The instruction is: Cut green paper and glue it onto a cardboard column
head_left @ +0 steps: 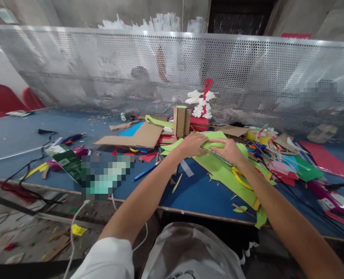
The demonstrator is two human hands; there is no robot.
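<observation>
My left hand (193,143) and my right hand (229,150) meet over the table, fingers curled on a small piece of light green craft sheet (213,145) that looks bent or rolled. Their grip hides part of it. Beneath them lies a larger light green sheet (208,166) with cut edges. Scissors with a yellow handle (238,179) rest on that sheet, partly covered by my right forearm. Just beyond my left hand stands an upright folded cardboard piece (180,121) with a green top.
Cardboard pieces (147,135) and a blue pen (145,171) lie to the left, near a propped phone (108,176). White flowers on a red stand (199,123) stand behind. Clear tape (257,135), paper scraps and a purple power strip (331,199) are at right. A perforated metal screen (102,73) borders the back.
</observation>
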